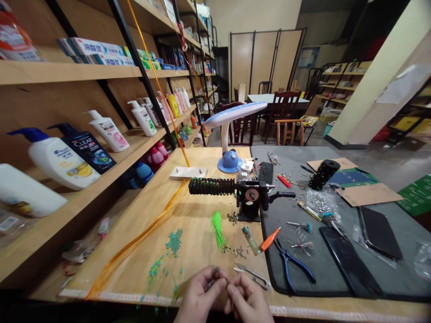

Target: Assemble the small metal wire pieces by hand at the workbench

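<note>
Both my hands meet at the near edge of the wooden table (188,211). My left hand (198,294) pinches a tiny dark piece between thumb and fingers. My right hand (247,298) has its fingers curled, fingertips touching the same spot; what it holds is too small to name. Small thread snips (253,274) lie just beyond my right hand. Teal beads (173,242) and a bundle of green strands (218,229) lie ahead of my left hand. A black hand-crank winder (251,199) with a wrapped spindle (212,185) stands mid-table.
Orange strands (141,235) run diagonally down from above to the table's left edge. Blue pliers (292,262), an orange tool (269,240) and a lighter (251,240) lie by the grey mat (303,269). A blue desk lamp (230,134) stands behind. Shelves of bottles (84,148) line the left.
</note>
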`<state>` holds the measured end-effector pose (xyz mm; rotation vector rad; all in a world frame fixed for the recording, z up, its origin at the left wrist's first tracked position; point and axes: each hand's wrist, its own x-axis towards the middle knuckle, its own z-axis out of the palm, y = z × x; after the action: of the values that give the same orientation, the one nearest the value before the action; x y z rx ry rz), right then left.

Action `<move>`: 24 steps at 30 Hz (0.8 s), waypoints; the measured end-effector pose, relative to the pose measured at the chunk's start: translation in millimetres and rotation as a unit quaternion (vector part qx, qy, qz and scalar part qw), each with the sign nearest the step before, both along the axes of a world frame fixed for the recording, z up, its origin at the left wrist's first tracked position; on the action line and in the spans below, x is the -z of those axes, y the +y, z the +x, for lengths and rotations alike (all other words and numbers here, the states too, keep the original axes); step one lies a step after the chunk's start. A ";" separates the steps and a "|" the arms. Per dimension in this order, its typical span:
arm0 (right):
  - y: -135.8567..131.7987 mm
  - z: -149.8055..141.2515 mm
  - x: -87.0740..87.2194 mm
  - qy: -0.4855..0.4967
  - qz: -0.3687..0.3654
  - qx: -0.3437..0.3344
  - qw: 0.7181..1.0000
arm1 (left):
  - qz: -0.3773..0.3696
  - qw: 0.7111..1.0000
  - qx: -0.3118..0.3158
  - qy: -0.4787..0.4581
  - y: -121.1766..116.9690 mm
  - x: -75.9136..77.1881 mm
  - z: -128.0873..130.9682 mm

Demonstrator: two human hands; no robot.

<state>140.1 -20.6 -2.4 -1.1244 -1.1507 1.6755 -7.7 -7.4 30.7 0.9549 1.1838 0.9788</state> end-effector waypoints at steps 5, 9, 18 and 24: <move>-5.9 -1.5 4.5 -0.020 0.010 0.040 0.999 | -0.046 0.997 -0.045 -0.040 -2.7 -12.5 1.9; -16.1 -3.0 8.1 -0.031 0.004 0.062 0.998 | -0.150 0.976 -0.066 -0.144 -5.1 -11.0 -0.9; -20.2 -15.8 12.7 -0.016 -0.017 0.039 0.999 | -0.301 0.897 -0.057 -0.319 -9.2 11.4 -3.1; -14.8 -24.4 7.7 0.005 -0.013 0.043 0.999 | -0.322 0.886 -0.026 -0.331 -10.8 19.0 -0.2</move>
<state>115.7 -35.3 -10.1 -1.1642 -1.0631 1.6329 -7.9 -18.3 11.7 0.0296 0.8435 0.7710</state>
